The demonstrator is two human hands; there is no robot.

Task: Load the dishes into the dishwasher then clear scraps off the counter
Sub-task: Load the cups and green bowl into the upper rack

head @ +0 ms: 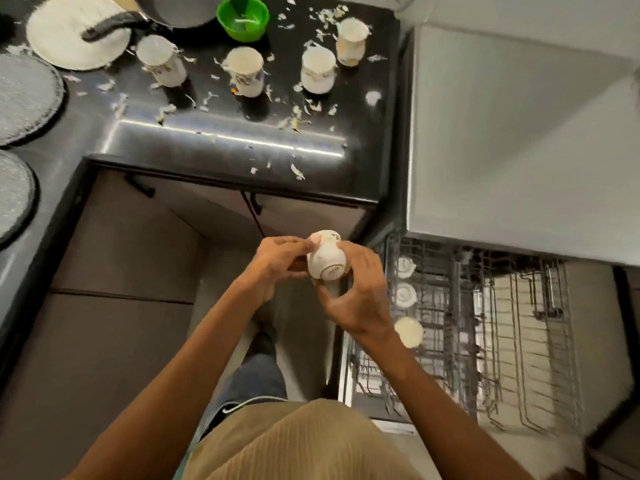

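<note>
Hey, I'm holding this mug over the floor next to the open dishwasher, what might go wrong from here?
1. The mug is held bottom-up between the left hand and right hand above bare floor, beside the rack; a slipped grip would likely break it.
2. Three cups already sit along the rack's near edge, so it may knock them.
3. Scraps near the counter edge could fall.

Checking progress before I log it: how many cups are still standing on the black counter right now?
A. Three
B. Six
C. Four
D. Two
C. Four white cups stand on the black counter: one at the left, one in the middle, one right of it and one at the back right; a fifth cup is held in both hands.
</note>
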